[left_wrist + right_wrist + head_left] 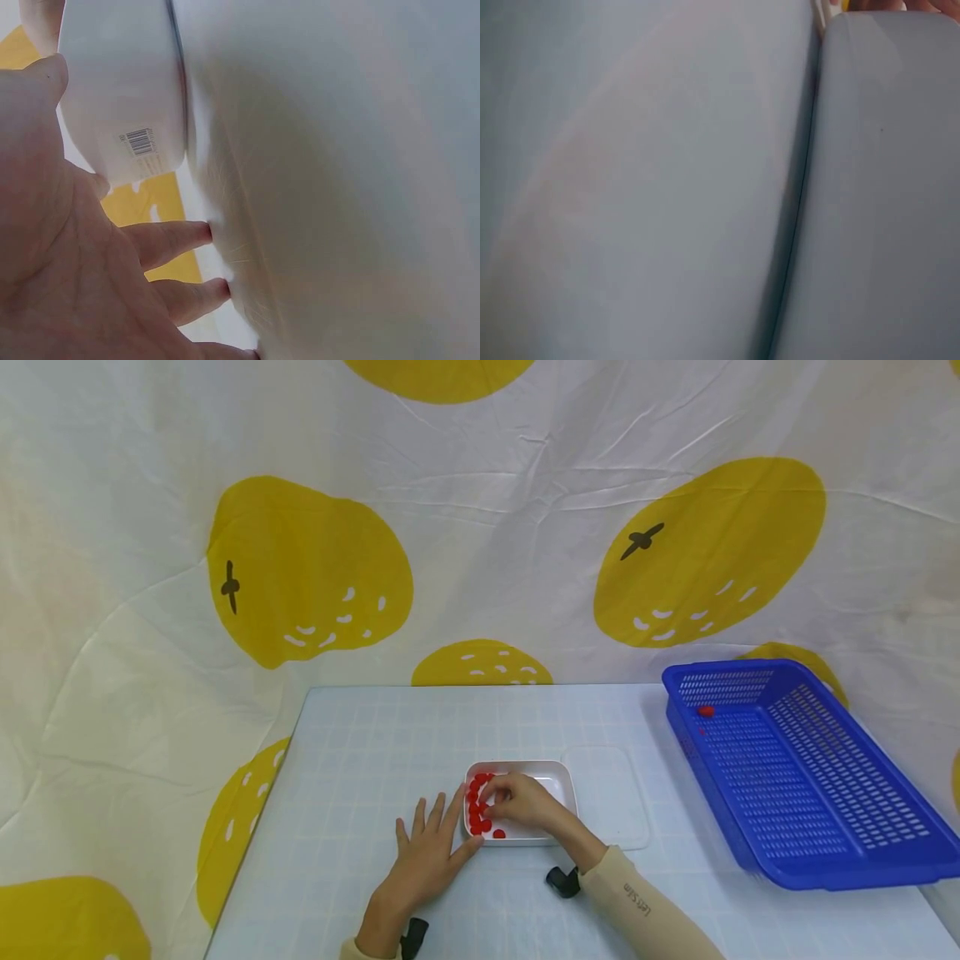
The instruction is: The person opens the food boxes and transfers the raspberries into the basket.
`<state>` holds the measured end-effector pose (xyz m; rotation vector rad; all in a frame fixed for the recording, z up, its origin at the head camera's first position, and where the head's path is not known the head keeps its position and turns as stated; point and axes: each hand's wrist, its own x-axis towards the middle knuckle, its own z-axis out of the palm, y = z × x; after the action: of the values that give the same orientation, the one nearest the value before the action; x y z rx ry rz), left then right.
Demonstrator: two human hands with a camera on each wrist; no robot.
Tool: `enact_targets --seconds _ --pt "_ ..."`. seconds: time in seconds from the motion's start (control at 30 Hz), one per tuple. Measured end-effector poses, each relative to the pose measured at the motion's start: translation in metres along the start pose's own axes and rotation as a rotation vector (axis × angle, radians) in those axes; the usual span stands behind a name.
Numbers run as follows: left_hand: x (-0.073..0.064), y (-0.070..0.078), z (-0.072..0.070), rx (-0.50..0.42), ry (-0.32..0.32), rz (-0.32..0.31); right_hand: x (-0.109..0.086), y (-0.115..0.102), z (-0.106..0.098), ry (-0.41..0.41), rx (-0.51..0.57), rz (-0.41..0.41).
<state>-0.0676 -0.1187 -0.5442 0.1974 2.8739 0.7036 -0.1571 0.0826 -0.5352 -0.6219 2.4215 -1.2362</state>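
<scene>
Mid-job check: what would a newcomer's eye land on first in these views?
Probably the blue perforated basket at the right of the table, with a small red item near its far left corner. Next come the bright red pieces bunched along the left side of the white container, where the right hand reaches in. Large yellow fruit prints on the white cloth behind also stand out.
</scene>
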Motion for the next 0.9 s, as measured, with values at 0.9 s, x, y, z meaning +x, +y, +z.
enact_targets --seconds 0.9 --pt "0.0 0.002 -0.001 0.002 -0.006 -0.016 -0.011 -0.008 -0.022 -0.004 0.278 0.003"
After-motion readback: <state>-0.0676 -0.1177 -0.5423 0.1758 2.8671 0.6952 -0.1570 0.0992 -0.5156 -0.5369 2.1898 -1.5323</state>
